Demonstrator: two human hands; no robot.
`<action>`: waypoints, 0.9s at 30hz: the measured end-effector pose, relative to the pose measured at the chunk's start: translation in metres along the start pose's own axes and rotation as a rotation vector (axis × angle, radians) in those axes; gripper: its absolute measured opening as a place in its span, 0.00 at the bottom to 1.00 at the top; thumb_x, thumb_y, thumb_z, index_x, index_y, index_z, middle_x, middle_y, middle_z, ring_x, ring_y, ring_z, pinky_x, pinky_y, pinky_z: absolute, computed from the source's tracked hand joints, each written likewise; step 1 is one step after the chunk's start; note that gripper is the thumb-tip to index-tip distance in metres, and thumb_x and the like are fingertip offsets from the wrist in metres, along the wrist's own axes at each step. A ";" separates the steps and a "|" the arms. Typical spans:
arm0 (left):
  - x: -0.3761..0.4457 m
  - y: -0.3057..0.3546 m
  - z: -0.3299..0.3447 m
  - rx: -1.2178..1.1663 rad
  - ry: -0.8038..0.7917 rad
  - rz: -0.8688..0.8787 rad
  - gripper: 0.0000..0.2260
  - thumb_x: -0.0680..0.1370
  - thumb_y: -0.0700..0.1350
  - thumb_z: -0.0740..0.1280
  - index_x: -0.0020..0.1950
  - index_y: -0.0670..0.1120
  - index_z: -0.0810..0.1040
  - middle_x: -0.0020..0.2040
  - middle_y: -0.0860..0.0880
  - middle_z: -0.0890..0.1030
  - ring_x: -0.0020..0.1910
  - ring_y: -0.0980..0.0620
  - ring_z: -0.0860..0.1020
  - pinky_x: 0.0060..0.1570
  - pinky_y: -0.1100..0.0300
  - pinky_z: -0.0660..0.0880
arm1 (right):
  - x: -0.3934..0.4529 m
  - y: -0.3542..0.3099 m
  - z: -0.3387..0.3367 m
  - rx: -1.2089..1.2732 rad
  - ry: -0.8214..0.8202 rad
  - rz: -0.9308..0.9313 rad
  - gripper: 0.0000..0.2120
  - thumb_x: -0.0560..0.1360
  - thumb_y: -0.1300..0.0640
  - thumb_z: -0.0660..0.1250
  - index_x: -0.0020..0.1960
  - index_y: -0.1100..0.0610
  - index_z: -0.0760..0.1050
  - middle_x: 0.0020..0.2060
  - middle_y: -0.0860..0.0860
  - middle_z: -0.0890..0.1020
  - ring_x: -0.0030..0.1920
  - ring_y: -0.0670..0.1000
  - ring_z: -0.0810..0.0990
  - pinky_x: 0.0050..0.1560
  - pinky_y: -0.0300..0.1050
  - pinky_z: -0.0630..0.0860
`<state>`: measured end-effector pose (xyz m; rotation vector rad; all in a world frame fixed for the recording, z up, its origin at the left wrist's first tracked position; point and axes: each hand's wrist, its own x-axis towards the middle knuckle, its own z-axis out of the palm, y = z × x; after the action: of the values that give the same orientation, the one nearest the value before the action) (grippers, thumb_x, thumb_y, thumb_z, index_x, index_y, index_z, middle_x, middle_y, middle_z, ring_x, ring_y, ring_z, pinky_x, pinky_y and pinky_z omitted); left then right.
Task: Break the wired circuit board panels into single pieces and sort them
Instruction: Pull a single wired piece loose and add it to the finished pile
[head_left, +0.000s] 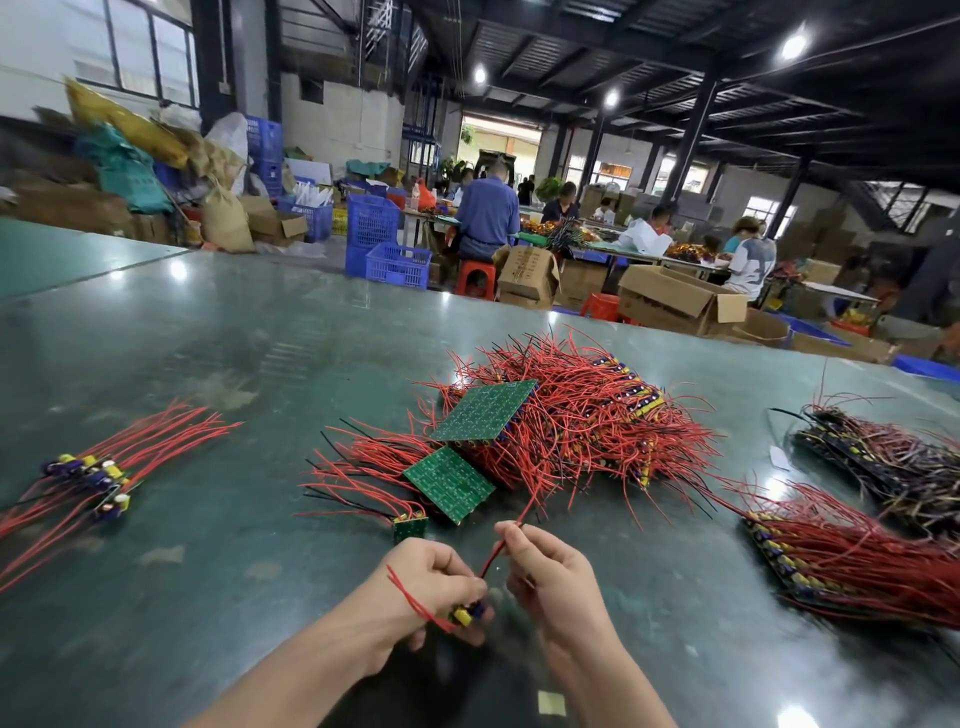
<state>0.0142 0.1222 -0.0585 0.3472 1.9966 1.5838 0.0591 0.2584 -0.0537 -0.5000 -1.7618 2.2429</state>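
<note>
I have one separated single board (467, 614) in my left hand (423, 590), fingers curled round it, yellow and blue components facing up, low centre just above the surface (218, 332). My right hand (545, 577) pinches one of its red wires (497, 551) between thumb and fingertips; the lead runs up from the board to that pinch and on toward the pile. A second red lead trails off the board across my left wrist.

Step in hand, as I read it: a piece is broken off and I'm freeing or straightening its leads before sorting. Can't tell if the wire tip is snagged in the heap.

Stock: main pile of wired panels (571, 415) ahead, two green panels lying solder side up on its near edge, upper panel (485, 411) and lower panel (449, 484). A small broken-off piece (409, 526) sits just in front of the lower one. More panels at right (831, 551) and a darker batch far right (883, 457).

Sorted singles (93, 475) are grouped at left, well apart from my hands, wires fanned away from me.

Next move calls for drawing the lead clear without dragging the pile, then carrying the piece left and laying it parallel with that group
</note>
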 end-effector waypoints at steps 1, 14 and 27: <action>0.001 -0.001 0.000 0.003 0.000 0.003 0.05 0.76 0.38 0.67 0.41 0.43 0.73 0.37 0.45 0.85 0.35 0.46 0.84 0.18 0.69 0.56 | 0.000 -0.001 -0.001 -0.040 0.002 -0.018 0.05 0.72 0.62 0.70 0.38 0.58 0.84 0.23 0.45 0.73 0.24 0.42 0.64 0.26 0.33 0.63; -0.003 -0.003 0.001 0.050 0.090 0.073 0.07 0.71 0.32 0.67 0.34 0.39 0.76 0.31 0.41 0.83 0.26 0.46 0.81 0.27 0.59 0.78 | 0.004 -0.007 -0.007 -0.263 0.096 -0.265 0.08 0.75 0.64 0.68 0.39 0.55 0.81 0.21 0.41 0.75 0.24 0.37 0.71 0.28 0.26 0.66; -0.015 0.009 0.003 -0.029 -0.160 -0.052 0.04 0.76 0.39 0.65 0.42 0.44 0.71 0.38 0.45 0.85 0.34 0.48 0.84 0.17 0.68 0.55 | 0.006 -0.005 -0.009 -0.175 0.073 -0.238 0.09 0.74 0.60 0.69 0.39 0.50 0.85 0.31 0.42 0.80 0.29 0.38 0.70 0.35 0.33 0.68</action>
<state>0.0270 0.1189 -0.0461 0.3953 1.8451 1.5029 0.0568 0.2695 -0.0518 -0.3777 -1.8804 1.8990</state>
